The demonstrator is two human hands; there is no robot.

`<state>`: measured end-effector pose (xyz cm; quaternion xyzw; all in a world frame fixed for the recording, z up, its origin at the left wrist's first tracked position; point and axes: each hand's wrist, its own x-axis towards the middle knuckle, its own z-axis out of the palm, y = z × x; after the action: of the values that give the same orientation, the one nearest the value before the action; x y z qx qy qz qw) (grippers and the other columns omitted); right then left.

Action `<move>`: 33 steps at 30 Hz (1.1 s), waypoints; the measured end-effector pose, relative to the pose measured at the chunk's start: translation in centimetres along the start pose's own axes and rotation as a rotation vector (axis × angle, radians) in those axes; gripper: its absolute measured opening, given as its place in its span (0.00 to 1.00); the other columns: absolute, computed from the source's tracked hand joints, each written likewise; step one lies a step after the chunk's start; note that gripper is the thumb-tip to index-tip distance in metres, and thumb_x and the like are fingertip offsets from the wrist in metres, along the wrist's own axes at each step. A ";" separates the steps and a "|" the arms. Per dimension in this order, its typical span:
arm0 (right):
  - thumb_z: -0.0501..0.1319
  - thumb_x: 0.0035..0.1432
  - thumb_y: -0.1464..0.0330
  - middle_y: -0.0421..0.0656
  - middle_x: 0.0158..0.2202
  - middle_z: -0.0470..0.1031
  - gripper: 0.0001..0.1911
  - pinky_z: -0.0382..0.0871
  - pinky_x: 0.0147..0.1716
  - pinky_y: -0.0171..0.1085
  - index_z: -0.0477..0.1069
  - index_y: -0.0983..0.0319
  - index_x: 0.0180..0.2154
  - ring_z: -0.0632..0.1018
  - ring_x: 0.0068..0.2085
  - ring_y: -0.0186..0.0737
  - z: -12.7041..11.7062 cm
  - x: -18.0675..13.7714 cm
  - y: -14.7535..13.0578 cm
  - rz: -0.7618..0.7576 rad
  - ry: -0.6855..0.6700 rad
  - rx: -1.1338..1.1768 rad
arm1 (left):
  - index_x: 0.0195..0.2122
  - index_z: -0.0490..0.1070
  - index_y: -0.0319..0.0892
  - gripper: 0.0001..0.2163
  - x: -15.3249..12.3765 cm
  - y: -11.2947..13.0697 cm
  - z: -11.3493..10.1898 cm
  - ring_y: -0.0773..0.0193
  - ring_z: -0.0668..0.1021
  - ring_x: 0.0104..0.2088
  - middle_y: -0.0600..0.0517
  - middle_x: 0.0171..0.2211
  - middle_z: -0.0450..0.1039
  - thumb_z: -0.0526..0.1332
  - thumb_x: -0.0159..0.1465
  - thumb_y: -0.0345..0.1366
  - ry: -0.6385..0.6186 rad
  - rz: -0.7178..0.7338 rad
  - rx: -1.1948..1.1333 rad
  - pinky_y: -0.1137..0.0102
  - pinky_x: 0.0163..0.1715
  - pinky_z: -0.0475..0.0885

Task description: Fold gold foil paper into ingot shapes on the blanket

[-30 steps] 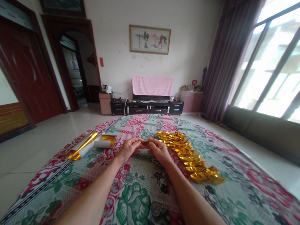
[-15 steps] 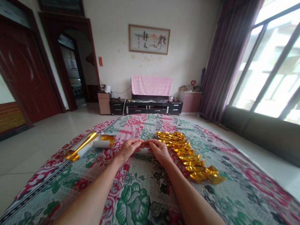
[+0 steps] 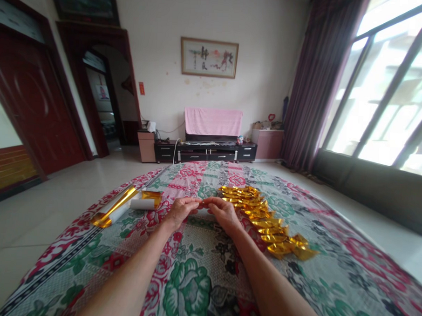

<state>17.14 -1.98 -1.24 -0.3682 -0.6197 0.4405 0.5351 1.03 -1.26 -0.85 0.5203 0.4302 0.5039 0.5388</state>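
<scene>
My left hand [image 3: 182, 211] and my right hand [image 3: 223, 211] meet over the middle of the table, thumbs and fingers pinched together. Between their fingertips is a small piece of gold foil paper [image 3: 202, 204], mostly covered by the fingers. Just right of my right hand, folded gold foil ingots [image 3: 267, 223] lie in an overlapping row that runs toward me. Left of my left hand rest curled gold foil sheets with white backs, one long roll [image 3: 116, 207] and one shorter piece [image 3: 142, 203].
A flowered cloth [image 3: 187, 287] in green, red and grey covers the round table. Beyond it stand a low black cabinet [image 3: 216, 156] and a pink cloth [image 3: 213, 121] draped over something. A purple curtain [image 3: 312, 83] hangs beside the window at right.
My fingertips have drawn closer together, and less of the gold foil shows between them. The row of ingots and the loose sheets lie as before.
</scene>
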 end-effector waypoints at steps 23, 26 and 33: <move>0.52 0.37 0.73 0.38 0.25 0.75 0.18 0.62 0.26 0.30 0.72 0.64 0.34 0.70 0.24 0.31 -0.2 0.7 1.4 0.150 0.076 0.054 | 0.33 0.75 0.38 0.11 0.4 -0.4 0.9 0.68 0.72 0.23 0.53 0.22 0.74 0.58 0.51 0.36 0.063 0.217 0.391 0.75 0.24 0.66; 0.52 0.38 0.72 0.37 0.23 0.74 0.17 0.60 0.23 0.29 0.73 0.64 0.33 0.68 0.22 0.29 -0.2 0.7 1.0 0.172 0.089 0.021 | 0.32 0.75 0.39 0.10 0.4 -0.4 0.9 0.67 0.73 0.23 0.54 0.21 0.73 0.57 0.51 0.36 0.083 0.260 0.434 0.75 0.23 0.65; 0.53 0.42 0.68 0.38 0.22 0.72 0.13 0.62 0.25 0.30 0.74 0.65 0.28 0.70 0.25 0.32 0.0 0.8 0.3 0.203 0.117 -0.013 | 0.33 0.75 0.40 0.10 0.2 -0.3 0.9 0.63 0.76 0.27 0.50 0.25 0.76 0.58 0.52 0.36 0.001 0.339 0.489 0.73 0.29 0.69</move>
<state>17.04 -1.16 -1.27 -0.4576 -0.5497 0.4663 0.5206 2.00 -1.18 -1.09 0.6987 0.4464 0.4682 0.3054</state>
